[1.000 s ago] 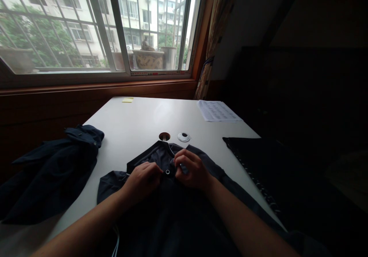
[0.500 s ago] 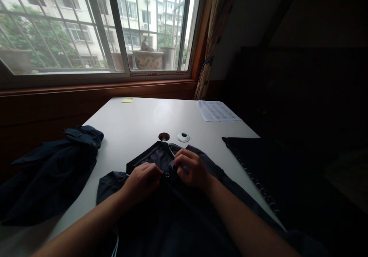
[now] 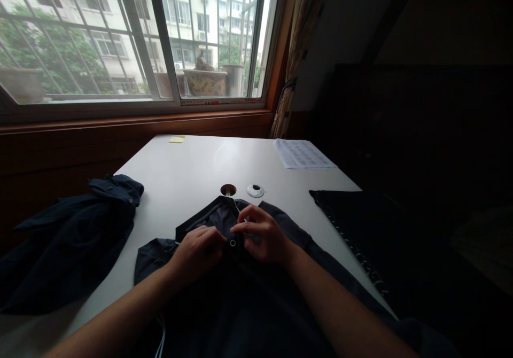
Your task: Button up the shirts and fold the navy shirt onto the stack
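A dark navy jacket [image 3: 240, 304] lies across the near part of the table, its collar end pointing away from me. At its front, a round ring-shaped snap button [image 3: 233, 243] shows between my hands. My left hand [image 3: 202, 247] is closed on the jacket's edge just left of the button. On the other side, my right hand [image 3: 260, 232] grips the facing edge with thumb and lower fingers, its index finger stretched over the fabric above the button. A thin white cord runs by the collar, partly behind the right fingers.
The white table [image 3: 200, 160] has a cable hole [image 3: 228, 190] with its round cover [image 3: 255, 190] beside it. Another dark garment [image 3: 80, 235] hangs over the left edge. Dark cloth [image 3: 360, 219] lies at right. Printed papers [image 3: 304, 155] and yellow sticky notes [image 3: 177, 139] lie farther back.
My right index finger has stretched out leftward above the button, from a curled position. The button sits slightly lower than at first. My left hand stays in place on the jacket.
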{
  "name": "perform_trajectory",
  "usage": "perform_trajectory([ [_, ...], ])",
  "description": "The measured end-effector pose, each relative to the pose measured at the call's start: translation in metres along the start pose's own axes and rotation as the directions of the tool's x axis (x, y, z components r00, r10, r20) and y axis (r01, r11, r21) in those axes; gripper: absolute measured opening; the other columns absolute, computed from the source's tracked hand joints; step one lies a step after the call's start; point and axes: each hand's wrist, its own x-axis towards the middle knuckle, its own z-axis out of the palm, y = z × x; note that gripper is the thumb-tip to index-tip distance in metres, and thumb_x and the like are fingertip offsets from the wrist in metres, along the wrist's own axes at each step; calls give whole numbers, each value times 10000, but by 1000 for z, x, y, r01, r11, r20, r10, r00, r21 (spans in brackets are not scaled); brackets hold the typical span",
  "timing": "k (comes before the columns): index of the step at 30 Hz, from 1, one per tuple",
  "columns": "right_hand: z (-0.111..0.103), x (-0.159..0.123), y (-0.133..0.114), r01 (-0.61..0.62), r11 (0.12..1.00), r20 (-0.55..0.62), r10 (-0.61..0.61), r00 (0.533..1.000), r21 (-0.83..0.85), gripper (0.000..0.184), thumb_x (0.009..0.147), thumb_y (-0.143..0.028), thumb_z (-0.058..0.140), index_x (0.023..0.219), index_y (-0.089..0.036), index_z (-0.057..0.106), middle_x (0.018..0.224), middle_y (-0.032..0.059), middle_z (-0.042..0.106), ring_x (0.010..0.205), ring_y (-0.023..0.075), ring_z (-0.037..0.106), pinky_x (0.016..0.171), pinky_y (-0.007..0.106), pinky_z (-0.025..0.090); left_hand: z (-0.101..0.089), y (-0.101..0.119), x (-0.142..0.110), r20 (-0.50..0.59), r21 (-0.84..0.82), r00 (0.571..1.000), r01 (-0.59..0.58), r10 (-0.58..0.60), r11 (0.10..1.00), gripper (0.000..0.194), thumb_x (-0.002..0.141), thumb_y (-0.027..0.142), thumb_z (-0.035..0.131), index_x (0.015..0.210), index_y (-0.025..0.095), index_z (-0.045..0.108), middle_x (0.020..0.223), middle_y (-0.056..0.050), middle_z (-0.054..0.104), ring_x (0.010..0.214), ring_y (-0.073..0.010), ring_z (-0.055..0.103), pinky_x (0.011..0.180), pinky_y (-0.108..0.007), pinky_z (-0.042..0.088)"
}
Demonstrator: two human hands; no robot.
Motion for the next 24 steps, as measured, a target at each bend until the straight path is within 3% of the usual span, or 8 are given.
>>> perform_trajectory([
  [9, -1, 2, -3, -14, 998, 45, 12, 999, 53, 224, 733, -64, 613, 882, -230, 596, 990, 57, 571, 926, 210, 572, 830, 393, 521, 0, 1, 0, -9, 40, 998, 67, -67, 997, 166, 778, 99, 511, 857, 177, 635, 743, -21, 660, 640, -158, 606, 585, -243, 459],
  [24, -1, 4, 2, -11, 1000, 88, 9, 996, 24, 234, 716, -42, 593, 843, -231, 541, 978, 55, 589, 927, 212, 560, 835, 389, 514, -2, 4, 1, 4, 38, 995, 97, -97, 995, 151, 793, 120, 504, 847, 186, 628, 741, -14, 664, 625, -138, 594, 562, -226, 457],
])
